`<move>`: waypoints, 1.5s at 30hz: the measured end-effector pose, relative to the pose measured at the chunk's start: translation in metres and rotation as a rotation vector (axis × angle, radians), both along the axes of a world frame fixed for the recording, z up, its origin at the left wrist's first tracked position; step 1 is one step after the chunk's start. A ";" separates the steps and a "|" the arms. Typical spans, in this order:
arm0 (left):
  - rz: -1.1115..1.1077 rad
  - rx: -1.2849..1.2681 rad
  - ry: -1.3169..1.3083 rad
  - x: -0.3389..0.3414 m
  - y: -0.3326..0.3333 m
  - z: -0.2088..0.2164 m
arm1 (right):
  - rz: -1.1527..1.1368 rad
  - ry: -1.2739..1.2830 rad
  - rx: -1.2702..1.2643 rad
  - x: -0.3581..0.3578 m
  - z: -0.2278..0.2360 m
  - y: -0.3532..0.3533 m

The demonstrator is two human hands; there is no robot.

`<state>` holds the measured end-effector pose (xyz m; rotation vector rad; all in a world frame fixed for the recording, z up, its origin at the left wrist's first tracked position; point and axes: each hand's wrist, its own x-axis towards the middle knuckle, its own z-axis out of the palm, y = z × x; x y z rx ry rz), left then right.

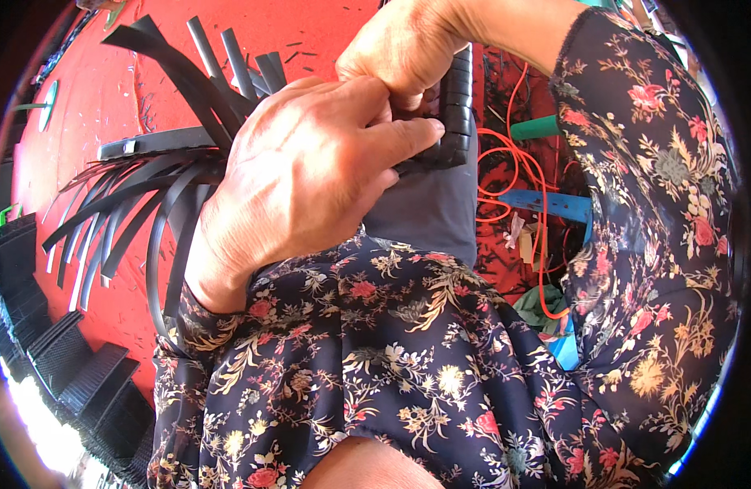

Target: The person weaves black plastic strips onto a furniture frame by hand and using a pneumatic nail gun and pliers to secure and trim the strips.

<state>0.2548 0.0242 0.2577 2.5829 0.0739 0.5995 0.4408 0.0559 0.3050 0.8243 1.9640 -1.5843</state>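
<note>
My left hand lies across a piece of black weaving, its fingers bent around the near side. The bound edge of that woven piece, wrapped in glossy black bands, shows just right of my fingertips. Many loose black flat strips fan out from it to the left, behind my left wrist. Coming in from the upper right, my right hand is closed in a pinch against the same piece, touching my left hand. The two hands hide most of the weaving and whatever the right fingertips pinch.
Below the work lies dark grey cloth. Small black scraps litter the red surface. An orange cord, a green cylinder and a blue strip-like piece are at the right. Black ribbed pieces lie at lower left.
</note>
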 end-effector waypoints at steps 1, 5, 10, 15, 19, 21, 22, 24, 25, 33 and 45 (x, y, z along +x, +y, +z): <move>0.003 0.002 0.003 0.000 0.000 0.000 | -0.010 -0.005 -0.013 -0.001 -0.003 -0.001; -0.006 -0.001 -0.028 -0.002 0.001 -0.002 | -0.060 -0.098 -0.066 -0.011 -0.008 -0.003; 0.011 0.046 -0.013 -0.003 -0.003 -0.001 | 0.016 0.142 0.059 0.004 -0.019 -0.006; 0.039 0.060 0.018 -0.005 -0.005 -0.005 | -0.027 -0.117 0.016 -0.013 -0.029 -0.001; 0.007 0.068 0.002 -0.005 -0.004 0.000 | -0.017 -0.022 -0.076 -0.007 -0.020 -0.001; 0.012 0.053 -0.003 -0.006 -0.002 -0.005 | 0.015 -0.040 -0.072 -0.007 -0.027 0.005; 0.015 0.042 -0.004 -0.007 -0.002 -0.007 | 0.013 -0.037 -0.065 -0.008 -0.030 0.005; 0.023 0.035 -0.006 -0.008 0.000 -0.007 | 0.010 -0.032 -0.037 -0.009 -0.032 0.008; 0.026 0.030 -0.006 -0.008 0.000 -0.008 | 0.002 -0.068 -0.029 -0.009 -0.036 0.008; 0.029 0.075 -0.061 -0.013 -0.003 -0.010 | -0.244 -0.257 -0.244 -0.018 -0.048 0.004; 0.071 0.206 -0.278 0.012 -0.012 -0.019 | -0.316 -0.087 -0.286 0.002 -0.054 -0.007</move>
